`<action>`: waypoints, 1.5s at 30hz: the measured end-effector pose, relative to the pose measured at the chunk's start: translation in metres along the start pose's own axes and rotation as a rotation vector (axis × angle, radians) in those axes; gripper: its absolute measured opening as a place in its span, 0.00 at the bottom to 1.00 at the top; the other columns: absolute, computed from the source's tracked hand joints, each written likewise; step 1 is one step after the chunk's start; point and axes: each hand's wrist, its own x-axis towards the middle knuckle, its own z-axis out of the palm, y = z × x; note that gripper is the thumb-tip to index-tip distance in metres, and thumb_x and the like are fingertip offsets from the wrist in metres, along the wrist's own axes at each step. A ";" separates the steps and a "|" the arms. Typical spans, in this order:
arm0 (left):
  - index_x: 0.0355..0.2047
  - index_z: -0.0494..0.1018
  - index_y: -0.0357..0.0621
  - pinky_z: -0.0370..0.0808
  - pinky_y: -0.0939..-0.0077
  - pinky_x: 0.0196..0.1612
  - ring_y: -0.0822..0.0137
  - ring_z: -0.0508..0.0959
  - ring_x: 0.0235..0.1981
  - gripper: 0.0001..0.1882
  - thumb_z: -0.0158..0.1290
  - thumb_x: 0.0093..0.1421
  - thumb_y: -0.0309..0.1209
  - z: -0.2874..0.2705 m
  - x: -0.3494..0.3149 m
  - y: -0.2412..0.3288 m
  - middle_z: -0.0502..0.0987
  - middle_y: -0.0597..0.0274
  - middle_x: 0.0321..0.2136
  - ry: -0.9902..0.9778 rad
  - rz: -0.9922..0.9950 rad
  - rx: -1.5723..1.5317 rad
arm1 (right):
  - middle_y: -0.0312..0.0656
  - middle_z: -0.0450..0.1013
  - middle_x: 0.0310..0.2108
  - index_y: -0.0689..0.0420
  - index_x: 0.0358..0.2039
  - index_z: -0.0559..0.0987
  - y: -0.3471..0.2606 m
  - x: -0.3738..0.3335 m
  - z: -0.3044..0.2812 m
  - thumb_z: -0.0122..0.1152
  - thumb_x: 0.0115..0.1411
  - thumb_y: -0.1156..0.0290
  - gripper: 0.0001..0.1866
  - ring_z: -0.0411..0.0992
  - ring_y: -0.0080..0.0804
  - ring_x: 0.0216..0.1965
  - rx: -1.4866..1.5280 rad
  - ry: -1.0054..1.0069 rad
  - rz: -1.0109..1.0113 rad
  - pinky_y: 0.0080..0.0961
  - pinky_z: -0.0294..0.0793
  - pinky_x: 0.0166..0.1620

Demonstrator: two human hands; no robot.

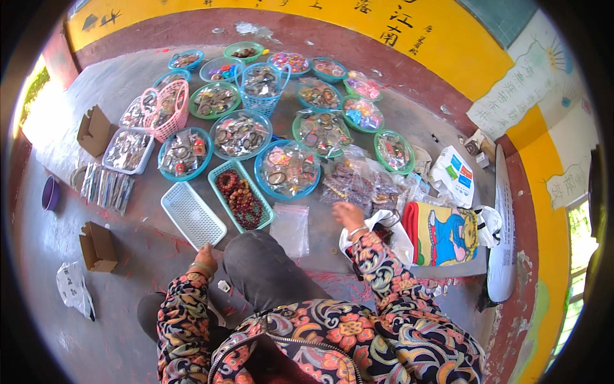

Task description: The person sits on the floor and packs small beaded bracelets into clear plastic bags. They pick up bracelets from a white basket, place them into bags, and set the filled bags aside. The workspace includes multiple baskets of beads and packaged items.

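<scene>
My left hand [204, 257] is low beside my knee, just below the near corner of a white plastic basket [193, 214]. Its fingers are too small and partly hidden to read. My right hand [348, 216] reaches forward over the edge of a white plastic bag [398, 238] with dark things inside. Its fingers are somewhat apart, and nothing shows in them. Just beyond it lie clear bags of small dark purplish items [358, 185]. Between my hands are a pale green basket [220, 174] with dark red bead strings [242, 200] and flat clear plastic bags [290, 229].
Several round baskets [243, 155] of bagged trinkets fill the far side. A pink basket [182, 121] stands at left, near open cardboard boxes [97, 248] and a purple bowl [51, 193]. At right lie a colourful folded cloth [441, 233] and a white printed bag [453, 173].
</scene>
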 end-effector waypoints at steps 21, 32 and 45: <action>0.39 0.70 0.39 0.69 0.63 0.46 0.50 0.70 0.43 0.16 0.47 0.48 0.28 -0.032 -0.038 -0.007 0.71 0.47 0.41 0.276 0.158 -0.032 | 0.45 0.72 0.27 0.62 0.31 0.71 0.098 0.183 -0.186 0.52 0.52 0.61 0.15 0.71 0.34 0.24 0.859 0.410 0.606 0.28 0.70 0.22; 0.32 0.73 0.38 0.70 0.60 0.40 0.49 0.73 0.36 0.12 0.47 0.49 0.30 -0.045 -0.037 -0.001 0.75 0.47 0.31 0.294 0.162 0.015 | 0.44 0.72 0.29 0.60 0.32 0.71 0.081 0.175 -0.188 0.53 0.50 0.63 0.14 0.70 0.34 0.25 0.697 0.511 0.482 0.28 0.70 0.24; 0.33 0.74 0.38 0.70 0.62 0.41 0.49 0.74 0.37 0.13 0.47 0.50 0.32 -0.058 -0.057 0.017 0.75 0.46 0.32 0.277 0.182 -0.023 | 0.42 0.72 0.31 0.59 0.33 0.71 0.080 0.157 -0.183 0.55 0.47 0.65 0.14 0.70 0.33 0.27 0.634 0.552 0.430 0.28 0.70 0.26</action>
